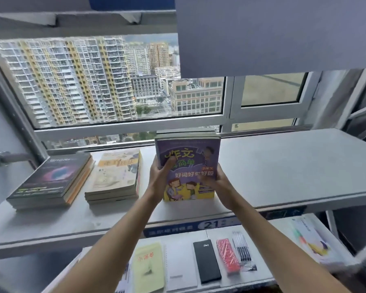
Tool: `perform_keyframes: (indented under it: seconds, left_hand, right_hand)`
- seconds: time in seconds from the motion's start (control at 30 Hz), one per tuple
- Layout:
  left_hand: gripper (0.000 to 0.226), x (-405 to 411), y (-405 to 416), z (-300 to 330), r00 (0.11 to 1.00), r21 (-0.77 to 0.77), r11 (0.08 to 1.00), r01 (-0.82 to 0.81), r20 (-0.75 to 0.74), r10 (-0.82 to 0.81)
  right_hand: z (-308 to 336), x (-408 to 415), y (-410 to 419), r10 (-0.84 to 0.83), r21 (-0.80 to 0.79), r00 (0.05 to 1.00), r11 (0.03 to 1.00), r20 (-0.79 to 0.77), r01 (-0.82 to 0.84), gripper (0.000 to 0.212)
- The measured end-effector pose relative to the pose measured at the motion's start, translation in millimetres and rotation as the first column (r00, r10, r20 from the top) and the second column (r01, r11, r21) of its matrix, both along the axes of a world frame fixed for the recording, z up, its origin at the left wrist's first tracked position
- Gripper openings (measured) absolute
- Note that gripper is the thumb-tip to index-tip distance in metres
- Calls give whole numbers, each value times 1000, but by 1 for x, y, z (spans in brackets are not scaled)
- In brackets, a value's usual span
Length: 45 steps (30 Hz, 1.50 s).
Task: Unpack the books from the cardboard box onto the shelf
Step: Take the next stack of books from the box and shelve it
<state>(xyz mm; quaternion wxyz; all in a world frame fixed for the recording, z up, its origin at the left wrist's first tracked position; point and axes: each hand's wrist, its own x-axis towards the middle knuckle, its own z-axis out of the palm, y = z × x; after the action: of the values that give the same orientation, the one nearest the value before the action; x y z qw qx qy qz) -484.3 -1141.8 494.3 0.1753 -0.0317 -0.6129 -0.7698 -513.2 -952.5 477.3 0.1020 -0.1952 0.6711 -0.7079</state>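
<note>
your left hand [160,174] and right hand [219,182] grip a stack of purple books [188,168] from either side, its lower edge resting on the grey shelf [283,166], tilted up toward you. to its left lie two flat piles: a pale stack [114,176], then a dark stack [51,180].

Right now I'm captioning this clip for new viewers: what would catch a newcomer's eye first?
First, the purple book at the centre of the grey shelf, its bottom edge on the shelf, gripped by the left hand and the right hand. Next, the two flat book stacks to its left. Behind them, the window shows high-rise towers.
</note>
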Motion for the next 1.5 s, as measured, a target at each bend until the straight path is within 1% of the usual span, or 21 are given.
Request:
perform_keyframes:
  seconds: [0.1, 0.27, 0.37, 0.43, 0.47, 0.57, 0.63, 0.7, 0.8, 0.87, 0.93, 1.0, 1.07, 1.13, 1.17, 1.2, 1.27, 1.3, 1.37, 1.43, 1.5]
  left_hand:
    - [88, -10, -4, -12, 1000, 48, 999, 23, -19, -22]
    - [78, -18, -8, -14, 999, 20, 999, 44, 17, -44]
    - [79, -27, -12, -5, 998, 1, 999, 42, 46, -42]
    - [74, -43, -22, 5, 989, 10, 1000, 28, 148, -29]
    - [68, -53, -29, 11, 972, 10, 1000, 22, 235, -24]
    - [60, -86, -52, 29, 854, -64, 998, 20, 521, 16]
    - [61, -105, -65, 35, 813, -176, 984, 16, 576, 89]
    - [56, -117, -76, 36, 795, -315, 948, 55, 588, 149]
    - [51, -126, -87, 33, 730, -369, 903, 222, 677, 97]
    - [54, -129, -88, 29, 643, -380, 855, 352, 762, 75]
    - [56, -131, -88, 23, 589, -426, 813, 397, 797, 130]
    - [56, -132, -87, 19, 577, -447, 805, 389, 800, 166]
    - [55, -134, -87, 20, 584, -489, 776, 399, 787, 196]
    - [61, -137, -88, 25, 585, -543, 725, 423, 775, 238]
    - [70, -137, -89, 29, 587, -598, 670, 439, 756, 290]
    - [76, -137, -89, 35, 608, -693, 567, 446, 699, 376]
    - [77, -137, -87, 53, 706, -882, 285, 376, 472, 528]
    - [75, -138, -85, 62, 751, -930, 179, 322, 366, 549]
    - [73, -140, -69, 80, 821, -970, 10, 242, 211, 530]
    - [69, -135, -41, 91, 877, -971, -146, 190, 101, 469]
    - [61, -127, -6, 93, 935, -963, -228, 140, 53, 352]
  right_hand:
    - [-8, -5, -7, -43, -8, 999, 999, -13, 43, 64]
    - [-14, -10, -19, -165, -33, 986, 986, -20, 164, 56]
    - [-3, -15, -24, -197, -19, 980, 980, -7, 196, 49]
    - [11, -24, -26, -160, -20, 986, 987, 49, 161, 44]
    - [20, -30, -28, -133, -15, 987, 991, 96, 135, 44]
    - [45, -58, -41, -118, 60, 943, 993, 312, 105, 42]
    - [55, -75, -54, -140, 132, 891, 987, 431, 91, 32]
    - [57, -90, -67, -162, 212, 853, 975, 496, 62, 20]
    - [46, -102, -78, -217, 309, 817, 950, 535, 50, 24]
    - [36, -108, -82, -265, 383, 811, 922, 522, 55, 29]
    - [27, -110, -85, -354, 482, 824, 869, 443, 114, 35]
    - [24, -111, -89, -433, 559, 834, 807, 341, 191, 44]
    - [23, -111, -91, -465, 603, 843, 765, 271, 228, 57]
    - [25, -110, -91, -459, 657, 868, 716, 189, 236, 57]
    - [26, -109, -90, -449, 698, 884, 674, 127, 243, 56]
    - [28, -107, -89, -442, 741, 895, 619, 55, 260, 55]
    - [35, -103, -82, -428, 796, 902, 522, -66, 306, 55]
    - [40, -101, -76, -420, 804, 902, 500, -100, 322, 56]
    - [49, -95, -54, -412, 810, 893, 453, -179, 371, 53]
    - [54, -82, -19, -368, 838, 887, 359, -279, 412, 50]
    - [56, -62, 24, -328, 865, 883, 264, -336, 427, 52]
